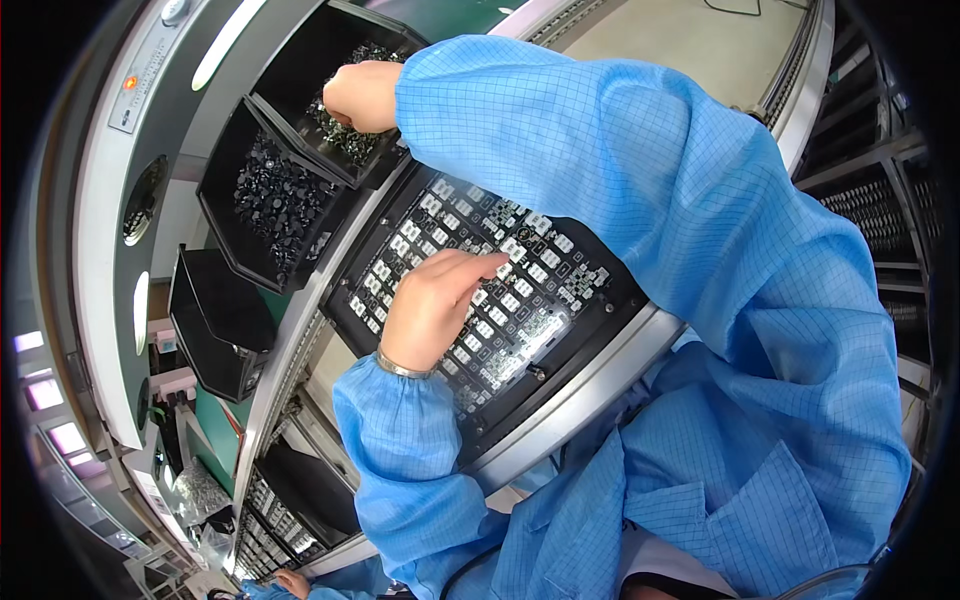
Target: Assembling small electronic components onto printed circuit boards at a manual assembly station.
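My left hand (428, 306) is over a circuit board panel (530, 345) covered in rows of small white and silver parts. Its fingers are drawn together, tips down near one of the white parts; whether a small piece is between them is hidden. The panel lies in a black tray frame (612, 322). My right hand (362, 97) reaches across to a black bin (300, 60) at the far side, knuckles curled over a heap of small shiny metal parts (352, 146). Its fingertips are hidden from view.
A second black bin (215, 190) holds small dark parts (280, 200); a third black bin (215, 320) stands left of it. A metal rail (575, 385) runs along the tray's near side. At lower left, another person's hand (292, 582) is beside more board panels (275, 525).
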Demonstrator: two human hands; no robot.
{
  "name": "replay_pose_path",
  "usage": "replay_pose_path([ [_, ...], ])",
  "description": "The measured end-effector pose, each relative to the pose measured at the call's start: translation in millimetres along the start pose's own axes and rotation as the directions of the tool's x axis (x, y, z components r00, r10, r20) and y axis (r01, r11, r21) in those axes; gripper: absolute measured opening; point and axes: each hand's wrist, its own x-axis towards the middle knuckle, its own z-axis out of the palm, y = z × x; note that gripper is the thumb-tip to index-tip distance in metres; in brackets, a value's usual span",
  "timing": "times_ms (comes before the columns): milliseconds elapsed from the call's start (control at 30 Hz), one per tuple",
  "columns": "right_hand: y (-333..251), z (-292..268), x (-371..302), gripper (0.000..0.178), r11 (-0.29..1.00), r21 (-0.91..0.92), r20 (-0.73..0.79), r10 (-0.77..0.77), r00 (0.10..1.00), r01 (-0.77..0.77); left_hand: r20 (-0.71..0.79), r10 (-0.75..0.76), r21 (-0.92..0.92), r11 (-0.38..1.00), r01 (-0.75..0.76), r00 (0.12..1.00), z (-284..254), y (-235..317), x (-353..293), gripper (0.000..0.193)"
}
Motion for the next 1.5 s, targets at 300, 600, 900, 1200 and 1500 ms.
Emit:
replay_pose_path([
  [300,-16.2,-6.0,-2.0,0.018,0.984,0.14,-0.162,-0.084,0.983,0.107,0.032,0.006,0.068,0.998,-0.008,0.999,-7.5,9.6,-11.3,0.041],
  [600,-1.4,-35.4,-51.7,0.012,0.948,0.276,-0.251,-0.088,0.964,0.159,-0.071,-0.125,-0.048,0.991,0.122,0.99,4.3,7.7,-4.4,0.048],
  [900,-10.3,-37.0,-101.1,0.008,0.841,0.402,-0.339,-0.23,0.912,0.362,-0.086,-0.036,0.034,0.999,0.04,0.996,0.7,8.6,-5.0,0.048],
  [1200,14.3,2.8,-119.5,0.005,0.81,0.546,-0.042,-0.231,0.972,0.216,-0.014,0.106,0.34,0.936,-0.095,0.994,7.2,21.6,-10.6,0.042],
  [1500,31.9,25.0,-117.9,0.009,0.836,0.524,0.061,-0.227,0.972,0.162,-0.256,-0.157,0.241,0.945,0.221,0.954,-41.0,35.5,-1.3,0.025],
])
